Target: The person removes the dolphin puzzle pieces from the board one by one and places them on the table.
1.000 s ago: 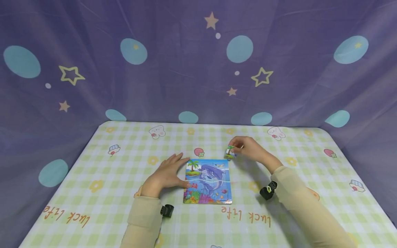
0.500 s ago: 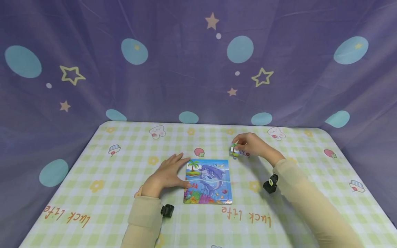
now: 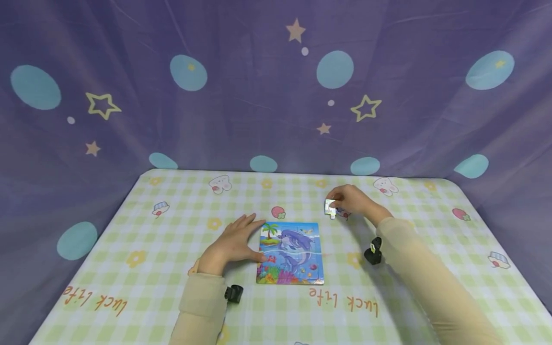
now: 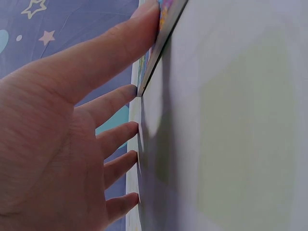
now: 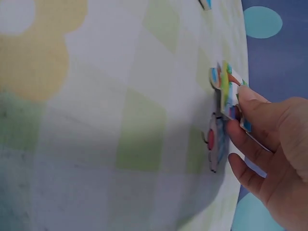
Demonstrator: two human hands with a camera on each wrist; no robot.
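A square jigsaw puzzle with dolphins, a palm tree and coral lies flat on the table. My left hand is at its left side, fingers spread and fairly straight. The thumb rests on the puzzle's left edge, and the index fingertip touches near its upper left corner; the left wrist view shows the other fingertips down on the cloth. Behind and right of the puzzle, my right hand pinches a jigsaw piece between thumb and fingers, tilted and shiny with glare. Whether a second piece sits behind it, I cannot tell.
A green and white checked tablecloth with printed flowers, cupcakes and lettering covers the table. Behind it hangs a purple curtain with stars and blue ovals. A black camera sits at the right wrist, another black camera at the left.
My right hand has drawn away from the puzzle's upper right corner, a little to the right, with the jigsaw piece. The piece has turned and now catches glare. My left hand has stayed put.
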